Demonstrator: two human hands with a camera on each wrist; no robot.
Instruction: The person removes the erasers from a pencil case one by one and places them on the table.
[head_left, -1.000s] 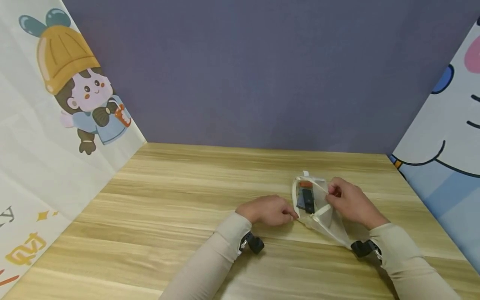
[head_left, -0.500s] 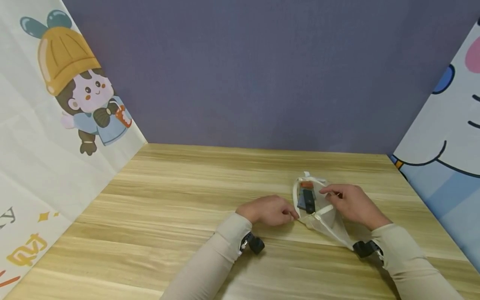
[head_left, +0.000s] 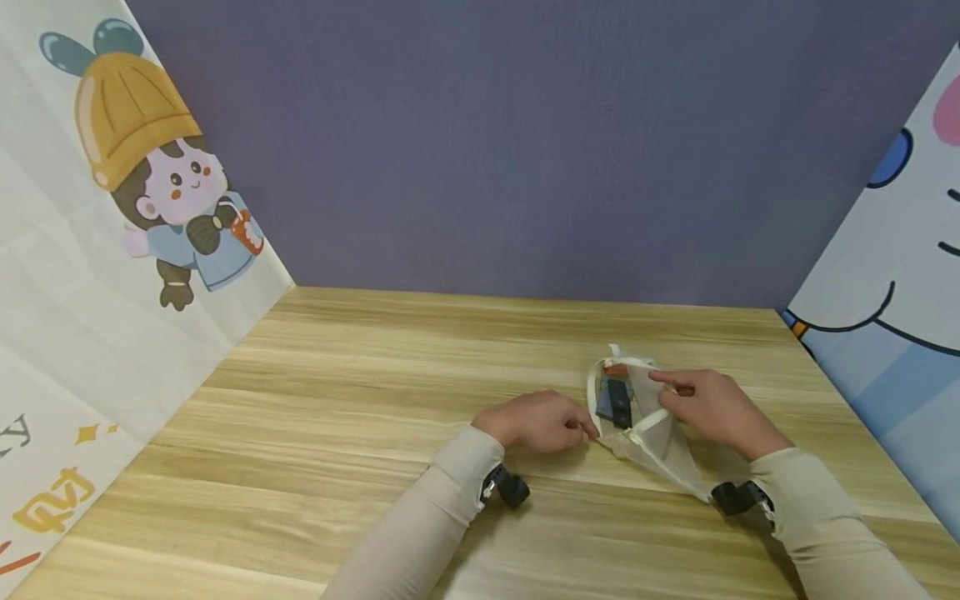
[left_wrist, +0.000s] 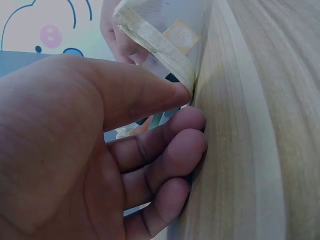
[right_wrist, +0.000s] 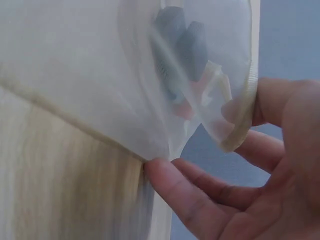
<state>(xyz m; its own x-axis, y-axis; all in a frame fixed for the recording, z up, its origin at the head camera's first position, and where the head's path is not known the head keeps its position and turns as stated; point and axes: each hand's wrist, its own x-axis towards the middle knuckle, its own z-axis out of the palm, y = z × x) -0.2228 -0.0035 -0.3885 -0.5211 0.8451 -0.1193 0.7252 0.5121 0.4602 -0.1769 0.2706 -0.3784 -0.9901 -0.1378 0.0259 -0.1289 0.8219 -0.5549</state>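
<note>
A translucent white mesh pouch (head_left: 658, 446) with a cream-edged mouth lies at right of centre on the wooden table, its mouth spread apart. My left hand (head_left: 536, 422) pinches the near left corner of the mouth's edge (left_wrist: 162, 47) between thumb and finger, low by the tabletop. My right hand (head_left: 716, 408) holds the right side of the mouth, one fingertip showing through the mesh in the right wrist view, other fingers at the pouch's side seam. Inside lie a black oblong object (head_left: 619, 403), a blue-grey piece (head_left: 603, 404) and something orange (head_left: 615, 369).
The wooden table (head_left: 337, 417) runs back to a grey-blue panel (head_left: 525, 150). White sheets with cartoon prints (head_left: 172, 183) stand at left and right. A small white tag (head_left: 613, 349) sticks up at the pouch's far end.
My right hand shifted its fingers along the mouth's edge, dipping its index finger toward the pouch, then moved slightly right. The left hand stays at the corner.
</note>
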